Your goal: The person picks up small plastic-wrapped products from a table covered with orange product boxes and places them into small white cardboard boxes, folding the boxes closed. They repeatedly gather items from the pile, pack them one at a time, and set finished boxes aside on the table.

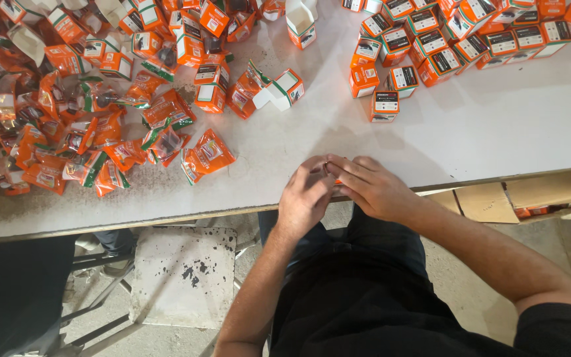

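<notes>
The left hand (305,198) and right hand (371,188) meet at the near table edge (166,215), fingers pinched together on a small orange item (337,182), mostly hidden. Held over the edge, it might drop to the floor if the grip slackens. Orange pouches (209,155) lie far left, closed boxes (384,106) far right

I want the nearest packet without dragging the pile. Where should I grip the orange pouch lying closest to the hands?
Pinch the orange pouch by its right corner, reaching in from the bare table on the right with the left hand. It lies flat and tilted, with other pouches crowding its left.
</notes>
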{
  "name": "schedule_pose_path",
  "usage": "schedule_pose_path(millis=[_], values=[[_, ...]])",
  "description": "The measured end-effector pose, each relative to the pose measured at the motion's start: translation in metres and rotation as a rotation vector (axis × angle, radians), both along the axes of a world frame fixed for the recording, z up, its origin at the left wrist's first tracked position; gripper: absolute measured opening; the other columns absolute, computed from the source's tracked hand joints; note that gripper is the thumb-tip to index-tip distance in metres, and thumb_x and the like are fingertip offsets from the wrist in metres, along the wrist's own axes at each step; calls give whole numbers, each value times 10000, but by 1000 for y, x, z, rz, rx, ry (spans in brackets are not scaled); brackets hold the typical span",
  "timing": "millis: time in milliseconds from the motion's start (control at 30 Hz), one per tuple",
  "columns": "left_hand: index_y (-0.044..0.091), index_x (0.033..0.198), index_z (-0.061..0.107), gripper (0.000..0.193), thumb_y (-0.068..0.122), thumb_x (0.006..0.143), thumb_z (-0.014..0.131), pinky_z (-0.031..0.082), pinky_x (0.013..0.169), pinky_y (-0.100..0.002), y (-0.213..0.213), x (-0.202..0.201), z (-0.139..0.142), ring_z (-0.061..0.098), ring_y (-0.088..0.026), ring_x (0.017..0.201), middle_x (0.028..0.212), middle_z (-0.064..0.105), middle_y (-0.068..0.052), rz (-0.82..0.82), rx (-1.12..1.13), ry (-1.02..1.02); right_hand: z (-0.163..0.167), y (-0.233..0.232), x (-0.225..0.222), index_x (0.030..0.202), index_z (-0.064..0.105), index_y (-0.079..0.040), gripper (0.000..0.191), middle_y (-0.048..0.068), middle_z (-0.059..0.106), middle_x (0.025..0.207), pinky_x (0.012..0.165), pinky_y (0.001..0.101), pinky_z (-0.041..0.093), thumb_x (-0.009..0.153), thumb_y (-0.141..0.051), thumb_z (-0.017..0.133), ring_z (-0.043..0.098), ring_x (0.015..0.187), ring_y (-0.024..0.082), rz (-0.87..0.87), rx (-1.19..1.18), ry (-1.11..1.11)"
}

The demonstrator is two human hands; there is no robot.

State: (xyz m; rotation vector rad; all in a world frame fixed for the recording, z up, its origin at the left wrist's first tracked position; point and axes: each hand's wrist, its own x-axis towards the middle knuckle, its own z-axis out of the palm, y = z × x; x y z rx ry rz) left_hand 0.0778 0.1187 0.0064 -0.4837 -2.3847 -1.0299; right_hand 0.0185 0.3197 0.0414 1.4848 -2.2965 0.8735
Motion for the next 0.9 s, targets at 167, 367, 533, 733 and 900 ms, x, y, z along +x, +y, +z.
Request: schedule_pose_path(millis=[167, 367, 533, 733, 900], values=[[72, 1029, 629, 278, -53, 813, 751, 627, 939, -345, 1, -1, 8, 671, -283, 1161, 1374, 585, -110, -24, -97, -1, -15, 10, 0, 1239, 662, -16, 361, 119, 662, 1322, 972, 415, 557, 886, 44, 711, 690, 1151, 339, -13, -191, -108], [25, 1157, 646, 374, -32, 812, 779, 547, 1011, -429, 1, -4, 23, 612, -357, 1219, 1341, 605, -132, -78, -2, 31, -28, 16, -5, 1182, 681, -28, 317, 104, 705, 1230, 910, 384, 562, 879, 27, 758, 700, 1038, 293, 0, -215, -168], [52, 1335, 623, 574, -5, 794, 805, 537, 1011, -415, 0, -5, 32, 618, -339, 1183, 1301, 611, -119, -103, 55, -28, -23, 18, -6, 1095, 676, -50, 283, 117, 655, 1116, 835, 345, 569, 850, -5, 809, 702, 956, 264, -109, -316, -305], [87, 1364, 633, 617, 16, 782, 824, 546, 998, -401, -1, -4, 32, 622, -311, 1171, 1297, 616, -96, -117, 47, -57, -18, 16, -5, 1124, 668, -12, 322, 83, 682, 1047, 834, 358, 557, 838, -23, 817, 708, 915, 235, -82, -321, -344], [116, 1303, 688, 526, 35, 804, 832, 584, 955, -350, 1, -3, 29, 638, -269, 1149, 1317, 635, -68, -82, 51, -48, -17, 16, -6, 1089, 707, -26, 230, 94, 672, 1044, 815, 350, 561, 874, 45, 751, 687, 950, 268, -31, -289, -262]])
